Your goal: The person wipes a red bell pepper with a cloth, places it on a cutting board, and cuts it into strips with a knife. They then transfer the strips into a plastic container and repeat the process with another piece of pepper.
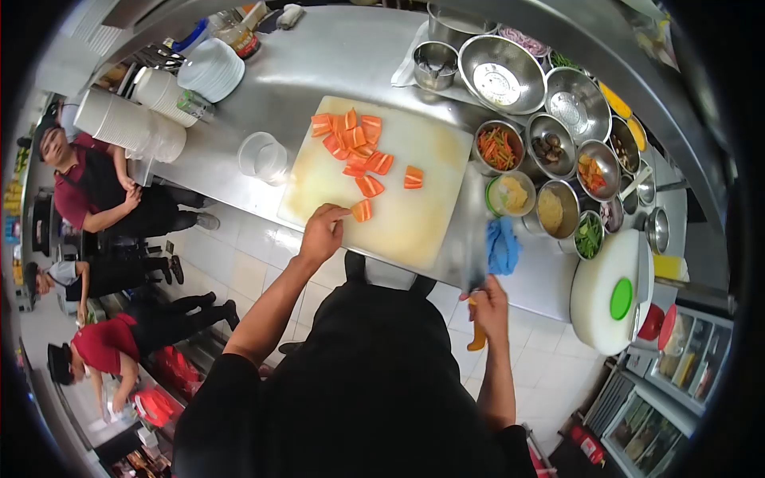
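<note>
My left hand [323, 235] is at the near edge of the white cutting board [422, 151], its fingertips against a piece of orange-red bell pepper [362, 210]. My right hand [490, 307] grips a knife [477, 334] by its yellow handle, to the right of the board. The blade points away from me and is smeared by motion. A loose pile of cut pepper pieces [355, 139] lies on the board's upper left. One separate pepper piece [413, 177] sits to the right of that pile. Beside the knife lies a crumpled blue cloth [502, 245].
Steel bowls hold carrot strips [500, 149], mushrooms [549, 149] and chopped greens [589, 235]. A clear plastic tub [262, 156] stands left of the board, near stacked white containers [131, 119]. A round white board [604, 299] is at right. Several co-workers [100, 183] are at left.
</note>
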A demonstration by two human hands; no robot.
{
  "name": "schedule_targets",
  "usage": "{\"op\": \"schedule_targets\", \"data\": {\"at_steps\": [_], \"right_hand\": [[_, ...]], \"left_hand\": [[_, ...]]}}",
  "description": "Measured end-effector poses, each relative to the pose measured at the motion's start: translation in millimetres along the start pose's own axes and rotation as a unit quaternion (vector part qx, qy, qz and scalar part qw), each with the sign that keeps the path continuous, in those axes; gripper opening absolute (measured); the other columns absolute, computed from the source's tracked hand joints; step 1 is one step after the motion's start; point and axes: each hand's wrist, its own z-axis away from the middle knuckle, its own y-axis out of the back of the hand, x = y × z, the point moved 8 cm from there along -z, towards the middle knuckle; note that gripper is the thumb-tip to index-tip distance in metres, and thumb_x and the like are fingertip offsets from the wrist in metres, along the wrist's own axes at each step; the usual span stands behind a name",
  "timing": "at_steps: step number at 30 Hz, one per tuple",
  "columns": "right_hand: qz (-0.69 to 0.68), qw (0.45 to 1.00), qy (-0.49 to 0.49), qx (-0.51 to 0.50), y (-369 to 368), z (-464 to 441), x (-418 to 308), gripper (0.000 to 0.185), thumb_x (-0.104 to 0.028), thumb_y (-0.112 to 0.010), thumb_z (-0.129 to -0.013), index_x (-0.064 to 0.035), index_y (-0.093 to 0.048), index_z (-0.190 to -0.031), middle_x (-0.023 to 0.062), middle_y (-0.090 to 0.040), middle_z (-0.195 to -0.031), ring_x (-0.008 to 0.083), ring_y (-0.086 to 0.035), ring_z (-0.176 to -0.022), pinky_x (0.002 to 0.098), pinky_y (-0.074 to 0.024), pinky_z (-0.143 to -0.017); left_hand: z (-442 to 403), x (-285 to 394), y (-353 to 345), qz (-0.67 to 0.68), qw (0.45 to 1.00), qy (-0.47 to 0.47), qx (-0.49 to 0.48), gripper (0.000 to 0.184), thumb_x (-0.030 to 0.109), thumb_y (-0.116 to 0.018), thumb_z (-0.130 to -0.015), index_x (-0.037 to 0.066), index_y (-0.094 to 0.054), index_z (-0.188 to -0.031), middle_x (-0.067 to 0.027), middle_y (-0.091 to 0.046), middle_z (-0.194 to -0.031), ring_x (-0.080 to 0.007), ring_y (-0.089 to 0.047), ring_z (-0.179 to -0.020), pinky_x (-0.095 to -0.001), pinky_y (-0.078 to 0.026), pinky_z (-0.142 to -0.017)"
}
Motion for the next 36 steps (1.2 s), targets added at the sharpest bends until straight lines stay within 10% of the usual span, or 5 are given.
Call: {"op": "schedule_targets", "data": {"at_steps": [8,16,23,36], "right_hand": [[0.380,0.924,-0.017,0.049,-92.9,36.0,30.6,0.025,-0.022,-0.054,-0.098,-0.0022,-0.053,-0.083,0.0187,-0.059,-0.060,0.0336,-0.063,-0.055,0.0407,-0.0463,-0.050],[0.328,0.944,-0.015,0.001,-144.0,62.0,-12.5,0.025,-0.023,-0.056,-0.095,-0.0034,-0.054,-0.080,0.0210,-0.059,-0.061,0.0424,-0.060,-0.058,0.0499,-0.0454,-0.052],[0.415,0.902,0.121,-0.010,-166.8,-5.9,-8.7,0.026,-0.031,-0.055,-0.094,-0.0061,-0.059,-0.085,0.0236,-0.060,-0.069,0.0472,-0.059,-0.070,0.0535,-0.0465,-0.062],[0.367,0.930,0.011,-0.007,-99.5,-2.5,-8.0,0.025,-0.026,-0.054,-0.093,-0.0021,-0.058,-0.087,0.0266,-0.062,-0.072,0.0476,-0.060,-0.072,0.0547,-0.0471,-0.066]], "left_hand": [[-42.0,-12.1,31.8,0.059,0.995,-0.079,0.034,0.029,-0.010,-0.056,-0.078,0.004,-0.069,-0.100,-0.0136,-0.064,-0.101,-0.0302,-0.061,-0.097,-0.0365,-0.051,-0.085],[-88.1,-4.1,36.3,0.037,0.981,-0.189,-0.004,0.032,-0.011,-0.056,-0.076,0.007,-0.071,-0.097,-0.0110,-0.066,-0.099,-0.0286,-0.060,-0.098,-0.0372,-0.050,-0.085],[-99.4,-19.4,57.9,-0.039,0.991,-0.109,0.066,0.032,-0.010,-0.056,-0.074,0.007,-0.072,-0.095,-0.0123,-0.066,-0.097,-0.0316,-0.059,-0.094,-0.0381,-0.050,-0.084],[-99.5,-3.0,-9.7,-0.166,0.966,-0.196,-0.040,0.023,0.004,-0.067,-0.072,0.008,-0.071,-0.095,-0.0107,-0.066,-0.089,-0.0309,-0.062,-0.093,-0.0399,-0.049,-0.084]]}}
